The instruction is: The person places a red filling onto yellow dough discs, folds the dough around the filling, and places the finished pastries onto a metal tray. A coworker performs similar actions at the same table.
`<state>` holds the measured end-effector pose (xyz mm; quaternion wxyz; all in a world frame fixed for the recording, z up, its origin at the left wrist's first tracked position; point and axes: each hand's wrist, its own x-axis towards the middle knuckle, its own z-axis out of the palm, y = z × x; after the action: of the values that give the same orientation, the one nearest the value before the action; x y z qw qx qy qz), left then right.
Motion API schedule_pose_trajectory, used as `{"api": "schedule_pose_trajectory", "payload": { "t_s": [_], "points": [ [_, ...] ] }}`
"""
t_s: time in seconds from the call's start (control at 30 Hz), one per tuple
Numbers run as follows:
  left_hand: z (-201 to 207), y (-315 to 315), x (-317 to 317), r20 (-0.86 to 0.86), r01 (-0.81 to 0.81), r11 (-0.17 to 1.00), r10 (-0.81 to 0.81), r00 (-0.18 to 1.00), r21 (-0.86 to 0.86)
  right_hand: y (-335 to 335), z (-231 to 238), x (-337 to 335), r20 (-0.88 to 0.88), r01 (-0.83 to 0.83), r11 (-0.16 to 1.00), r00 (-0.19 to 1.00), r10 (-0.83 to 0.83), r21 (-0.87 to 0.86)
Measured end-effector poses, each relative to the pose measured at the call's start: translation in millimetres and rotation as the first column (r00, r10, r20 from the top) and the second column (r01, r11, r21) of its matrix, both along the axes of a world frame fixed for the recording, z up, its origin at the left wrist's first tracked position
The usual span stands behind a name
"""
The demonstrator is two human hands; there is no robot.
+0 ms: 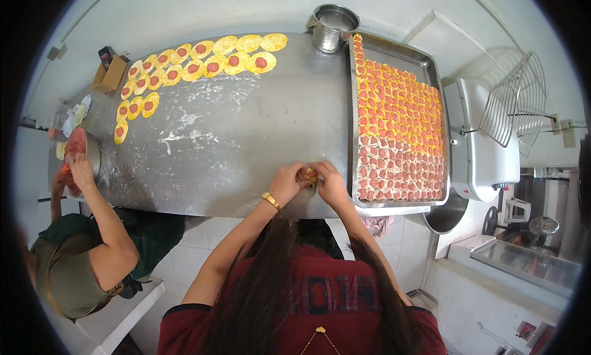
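Near the front edge of the metal table (271, 121), my left hand (288, 184) and my right hand (330, 185) pinch a small dumpling (311, 174) between them. Its yellow wrapper is gathered around pink meat filling, and the fingers cover part of it. Just right of my right hand, a large metal tray (403, 52) holds many open-topped dumplings (400, 127) in tight rows, yellow-wrapped farther back and paler in front. Round yellow wrappers (261, 62) lie in rows along the table's far left. Most bear a lump of pink filling; a few in the back row are bare.
A metal pot (335, 38) stands behind the tray's left corner. At the left end, a co-worker's hands (80, 170) are at a bowl of pink meat (77, 142). A cardboard box (109, 75) sits at the far left, and a white appliance (474, 139) stands right of the tray.
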<state>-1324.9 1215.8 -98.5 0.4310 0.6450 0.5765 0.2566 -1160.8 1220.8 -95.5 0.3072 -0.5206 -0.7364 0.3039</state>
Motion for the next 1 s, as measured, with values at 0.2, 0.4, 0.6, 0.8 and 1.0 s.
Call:
{"api": "schedule_pose_trajectory", "payload": {
  "t_s": [0.2, 0.4, 0.6, 0.8, 1.0],
  "points": [
    [3, 2, 2, 0.089, -0.032, 0.998, 0.028, 0.996, 0.052, 2, 4, 0, -0.002, 0.008, 0.997, 1.000, -0.008, -0.075],
    [2, 1, 5, 0.073, -0.019, 0.999, 0.016, 0.997, 0.041, 10, 6, 5, -0.024, -0.038, 0.997, 0.999, 0.040, 0.064],
    [0, 4, 11, 0.047, -0.050, 0.992, 0.045, 0.998, 0.114, 10, 12, 8, -0.016, -0.019, 0.996, 1.000, 0.017, -0.091],
    [0, 6, 11, 0.023, -0.069, 0.985, 0.066, 0.998, 0.157, 10, 16, 14, 0.057, 0.059, 0.998, 0.997, -0.059, -0.003],
    [-6, 16, 11, 0.046, 0.022, 0.983, -0.031, 0.998, 0.182, 11, 8, 9, 0.053, 0.136, 0.976, 0.990, -0.129, -0.169]
  ]
}}
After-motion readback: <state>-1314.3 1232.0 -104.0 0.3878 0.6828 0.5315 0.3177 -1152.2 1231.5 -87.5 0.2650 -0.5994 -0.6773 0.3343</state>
